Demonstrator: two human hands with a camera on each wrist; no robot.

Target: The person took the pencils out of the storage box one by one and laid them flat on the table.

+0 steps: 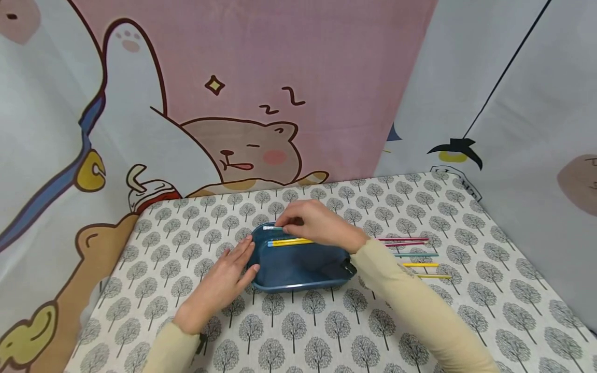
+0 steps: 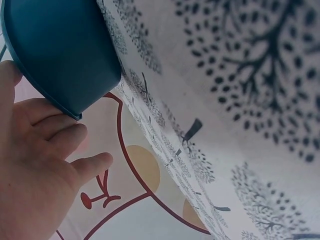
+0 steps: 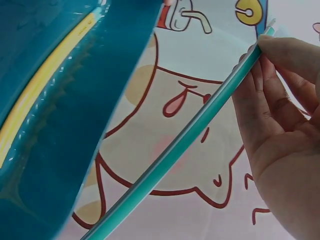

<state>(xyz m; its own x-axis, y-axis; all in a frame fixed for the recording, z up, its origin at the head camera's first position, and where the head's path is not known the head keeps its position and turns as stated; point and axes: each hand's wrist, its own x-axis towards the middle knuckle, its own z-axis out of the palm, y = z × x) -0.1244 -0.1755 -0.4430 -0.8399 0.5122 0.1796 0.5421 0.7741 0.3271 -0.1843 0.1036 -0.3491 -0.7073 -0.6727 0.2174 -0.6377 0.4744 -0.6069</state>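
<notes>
Between its thumb and fingers, my right hand (image 1: 317, 223) pinches a teal pencil (image 3: 185, 135) above the far edge of a dark blue tray (image 1: 298, 269). The pencil's pale end points left, and its other end is hidden behind the hand in the head view. Inside the tray lie yellow pencils (image 1: 291, 242), side by side along the far wall. My left hand (image 1: 224, 277) rests at the tray's left end, its fairly straight fingers touching the rim. From the left wrist view, the fingertips meet the rim while the little finger stands free.
To the right of the tray, partly behind the right forearm, lie pink pencils (image 1: 403, 240), a teal pencil (image 1: 417, 255), a yellow pencil (image 1: 420, 264) and a darker yellow pencil (image 1: 436, 276). A tree-patterned cloth (image 1: 294, 336) covers the table. Printed curtains (image 1: 326, 77) hang behind it.
</notes>
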